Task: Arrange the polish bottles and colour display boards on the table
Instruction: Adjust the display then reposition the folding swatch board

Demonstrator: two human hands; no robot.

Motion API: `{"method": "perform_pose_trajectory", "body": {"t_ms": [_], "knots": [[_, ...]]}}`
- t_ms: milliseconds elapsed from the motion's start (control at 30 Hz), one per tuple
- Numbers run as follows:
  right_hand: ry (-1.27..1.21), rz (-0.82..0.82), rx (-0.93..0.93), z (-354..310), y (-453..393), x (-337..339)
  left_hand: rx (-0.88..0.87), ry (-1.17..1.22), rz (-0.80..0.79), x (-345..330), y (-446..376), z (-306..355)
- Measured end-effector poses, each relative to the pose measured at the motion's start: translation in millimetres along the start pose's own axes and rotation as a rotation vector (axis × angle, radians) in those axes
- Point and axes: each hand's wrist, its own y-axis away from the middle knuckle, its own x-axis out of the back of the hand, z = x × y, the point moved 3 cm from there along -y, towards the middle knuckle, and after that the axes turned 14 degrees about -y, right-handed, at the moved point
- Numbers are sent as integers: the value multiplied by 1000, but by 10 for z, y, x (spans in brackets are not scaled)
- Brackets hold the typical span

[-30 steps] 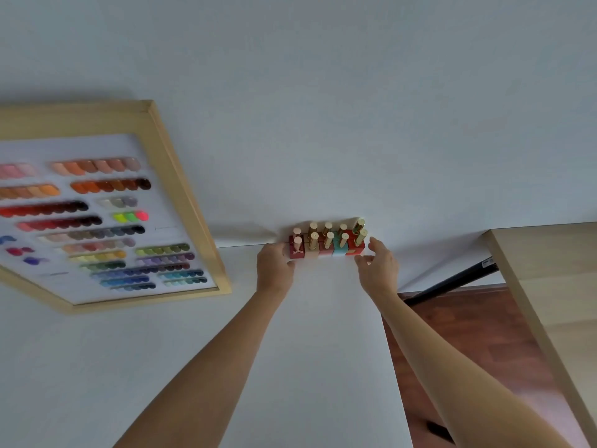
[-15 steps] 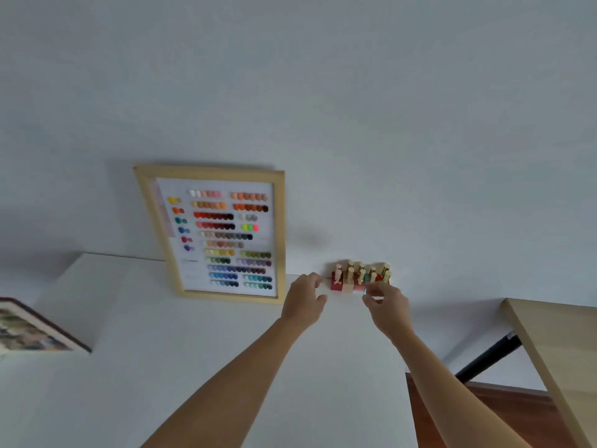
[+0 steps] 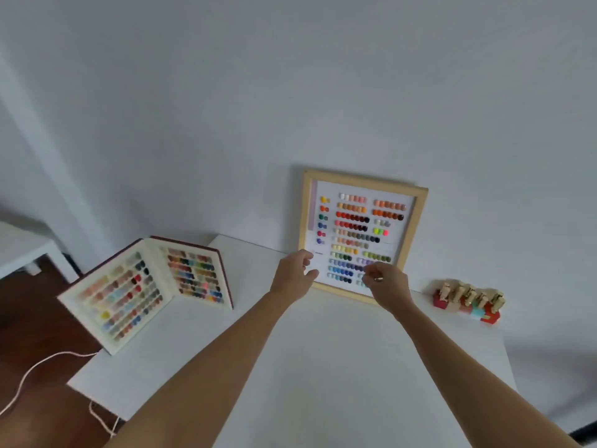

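A wood-framed colour display board (image 3: 360, 227) leans upright against the wall at the back of the white table (image 3: 323, 367). My left hand (image 3: 292, 276) is in front of its lower left corner, fingers apart and holding nothing. My right hand (image 3: 386, 284), with a ring on one finger, hovers before the board's lower edge with fingers loosely curled and nothing in them. A cluster of polish bottles (image 3: 468, 300) with gold caps stands at the table's back right, apart from both hands. An open swatch book (image 3: 148, 286) stands on the table's left end.
A pale cable (image 3: 35, 370) trails over the dark wooden floor at the left, below the table's edge. Another white table (image 3: 19, 250) shows at the far left. The wall runs directly behind the table.
Both hands have let go of the bottle cluster and moved left to the framed board. My view has swung left, bringing the swatch book into sight.
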Motion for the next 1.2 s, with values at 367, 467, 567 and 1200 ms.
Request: {"method": "perform_pose_trajectory", "body": {"t_ms": [367, 467, 567, 1200], "knots": [[-41, -243, 117, -1126, 338, -2041, 203, -142, 139, 1384, 439, -1848], [16, -291, 128, -1301, 308, -2387, 248, -186, 173, 1573, 456, -2191], [30, -339, 113, -1417, 206, -2622, 303, -266, 232, 1732, 391, -2454], [367, -611, 244, -1384, -517, -3538, 414, -659, -147, 2206, 153, -3719]]}}
